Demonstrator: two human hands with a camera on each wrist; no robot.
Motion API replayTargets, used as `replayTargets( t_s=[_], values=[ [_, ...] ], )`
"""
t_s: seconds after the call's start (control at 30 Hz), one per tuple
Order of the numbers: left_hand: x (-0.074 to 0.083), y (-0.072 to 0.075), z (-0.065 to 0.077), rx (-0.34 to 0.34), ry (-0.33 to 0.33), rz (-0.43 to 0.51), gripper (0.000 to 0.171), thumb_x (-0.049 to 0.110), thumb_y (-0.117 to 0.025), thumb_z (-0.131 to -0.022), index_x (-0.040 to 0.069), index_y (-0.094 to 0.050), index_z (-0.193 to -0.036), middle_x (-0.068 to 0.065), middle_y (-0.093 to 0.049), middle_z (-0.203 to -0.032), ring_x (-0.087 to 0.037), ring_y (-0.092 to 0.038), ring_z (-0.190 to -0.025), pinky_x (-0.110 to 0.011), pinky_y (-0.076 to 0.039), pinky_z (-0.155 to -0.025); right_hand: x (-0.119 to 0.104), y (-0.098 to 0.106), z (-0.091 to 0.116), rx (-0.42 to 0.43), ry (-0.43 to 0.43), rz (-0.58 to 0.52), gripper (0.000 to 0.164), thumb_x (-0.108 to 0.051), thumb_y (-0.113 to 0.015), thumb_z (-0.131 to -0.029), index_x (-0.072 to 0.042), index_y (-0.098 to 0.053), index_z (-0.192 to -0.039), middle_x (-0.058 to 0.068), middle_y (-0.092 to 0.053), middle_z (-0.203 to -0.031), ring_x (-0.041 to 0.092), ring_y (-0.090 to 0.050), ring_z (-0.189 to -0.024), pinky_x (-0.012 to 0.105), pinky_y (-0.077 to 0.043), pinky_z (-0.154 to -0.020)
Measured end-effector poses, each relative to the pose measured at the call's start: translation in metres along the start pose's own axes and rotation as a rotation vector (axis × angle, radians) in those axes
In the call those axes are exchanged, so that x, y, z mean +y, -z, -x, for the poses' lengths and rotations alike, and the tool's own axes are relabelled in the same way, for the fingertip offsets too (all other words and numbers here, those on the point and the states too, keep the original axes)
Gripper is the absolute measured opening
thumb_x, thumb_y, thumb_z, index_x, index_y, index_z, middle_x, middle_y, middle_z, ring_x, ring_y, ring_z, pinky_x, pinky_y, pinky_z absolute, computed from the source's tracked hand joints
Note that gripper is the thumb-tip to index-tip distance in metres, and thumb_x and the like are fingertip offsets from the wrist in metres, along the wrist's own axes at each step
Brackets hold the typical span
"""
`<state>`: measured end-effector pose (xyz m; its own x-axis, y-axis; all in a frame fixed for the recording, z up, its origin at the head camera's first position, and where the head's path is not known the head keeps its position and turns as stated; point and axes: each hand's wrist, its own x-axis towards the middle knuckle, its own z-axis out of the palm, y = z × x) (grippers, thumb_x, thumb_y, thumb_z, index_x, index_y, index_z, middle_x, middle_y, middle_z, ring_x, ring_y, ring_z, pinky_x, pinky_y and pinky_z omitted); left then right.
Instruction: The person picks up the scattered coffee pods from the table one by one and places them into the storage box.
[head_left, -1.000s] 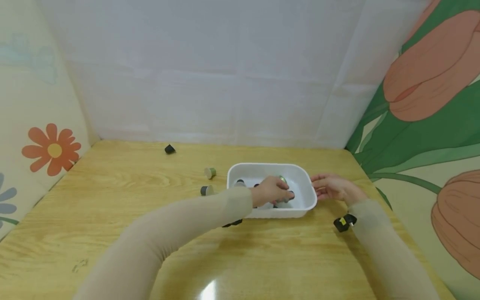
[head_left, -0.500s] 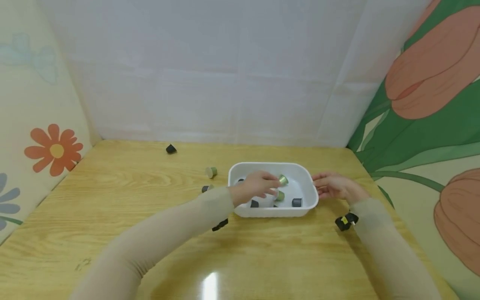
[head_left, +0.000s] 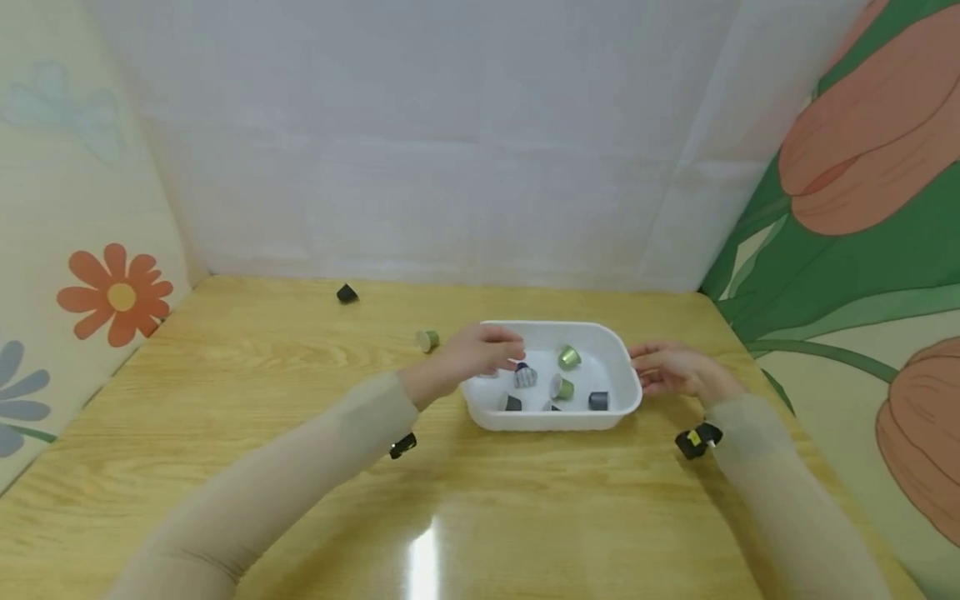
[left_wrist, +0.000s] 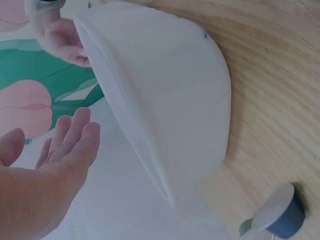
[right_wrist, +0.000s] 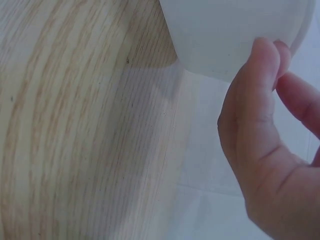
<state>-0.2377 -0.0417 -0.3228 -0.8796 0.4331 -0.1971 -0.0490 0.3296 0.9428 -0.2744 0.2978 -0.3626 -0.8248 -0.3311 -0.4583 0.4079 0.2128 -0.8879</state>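
A white plastic basin (head_left: 551, 422) stands on the wooden table with several coffee capsules inside. Among them are a green capsule (head_left: 568, 357), a dark grey capsule (head_left: 598, 401) and a patterned silvery capsule (head_left: 525, 375). Above the basin's left rim is my left hand (head_left: 476, 354), holding nothing; its fingers are loosely extended in the left wrist view. My right hand (head_left: 678, 371) touches the basin's right end with its fingertips, which lie against the white wall in the right wrist view. A dark capsule (left_wrist: 290, 219) rests on the table left of the basin, hidden in the head view.
Another green capsule (head_left: 427, 340) lies on the table left of the basin. Farther back on the left is a small black object (head_left: 347, 293). A white cloth (head_left: 450, 167) hangs behind the table, with flower-patterned panels at both sides.
My left hand has let go of a dark capsule, which lies at the right inside the basin, and has moved left to the rim. My right hand stays at the basin's end.
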Motion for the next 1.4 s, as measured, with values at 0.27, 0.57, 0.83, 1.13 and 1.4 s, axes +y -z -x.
replayTargets(
  t_s=[0.27,0.57,0.83,1.13,1.4],
  values=[
    [0.0,0.018,0.012,0.071,-0.032,-0.057,0.042,0.022,-0.055,-0.101,-0.001,-0.052,-0.136,-0.019,-0.061,-0.126,-0.033,-0.059,-0.114,-0.05,-0.042,-0.103,-0.001,0.0,-0.001,-0.006,-0.006,0.0,0.012,-0.001,-0.046,-0.1,-0.003,-0.05,-0.11,0.004,-0.063,-0.085,0.015,-0.063,-0.074,0.028,-0.057,-0.069],
    [-0.003,0.027,0.026,0.059,-0.1,-0.098,0.043,0.023,-0.055,-0.101,-0.003,-0.052,-0.135,-0.019,-0.059,-0.127,-0.035,-0.055,-0.118,-0.05,-0.04,-0.105,-0.003,-0.002,0.001,0.011,-0.021,0.004,0.014,-0.001,-0.046,-0.1,-0.001,-0.048,-0.114,0.004,-0.063,-0.087,0.015,-0.063,-0.076,0.029,-0.057,-0.072],
    [-0.019,0.039,0.036,0.156,-0.148,-0.162,0.039,0.017,-0.057,-0.099,-0.005,-0.055,-0.131,-0.021,-0.057,-0.132,-0.035,-0.052,-0.123,-0.048,-0.041,-0.104,-0.003,-0.002,0.001,-0.01,-0.015,-0.014,0.015,0.0,-0.045,-0.1,0.0,-0.048,-0.115,0.004,-0.063,-0.086,0.015,-0.063,-0.076,0.029,-0.057,-0.071],
    [-0.036,0.052,0.044,0.201,-0.127,-0.194,0.042,0.022,-0.058,-0.099,-0.003,-0.054,-0.133,-0.019,-0.057,-0.131,-0.034,-0.053,-0.121,-0.048,-0.044,-0.1,-0.004,-0.002,0.002,0.013,-0.028,-0.011,0.016,0.0,-0.045,-0.1,0.0,-0.048,-0.115,0.005,-0.063,-0.087,0.015,-0.063,-0.076,0.029,-0.058,-0.071],
    [-0.052,0.061,0.047,0.249,-0.13,-0.305,0.042,0.02,-0.061,-0.097,-0.005,-0.055,-0.131,-0.022,-0.054,-0.135,-0.039,-0.047,-0.126,-0.051,-0.04,-0.105,-0.003,-0.001,0.0,0.009,-0.021,-0.007,0.013,-0.001,-0.046,-0.1,-0.003,-0.051,-0.111,0.005,-0.063,-0.087,0.016,-0.063,-0.076,0.028,-0.057,-0.071]
  ],
)
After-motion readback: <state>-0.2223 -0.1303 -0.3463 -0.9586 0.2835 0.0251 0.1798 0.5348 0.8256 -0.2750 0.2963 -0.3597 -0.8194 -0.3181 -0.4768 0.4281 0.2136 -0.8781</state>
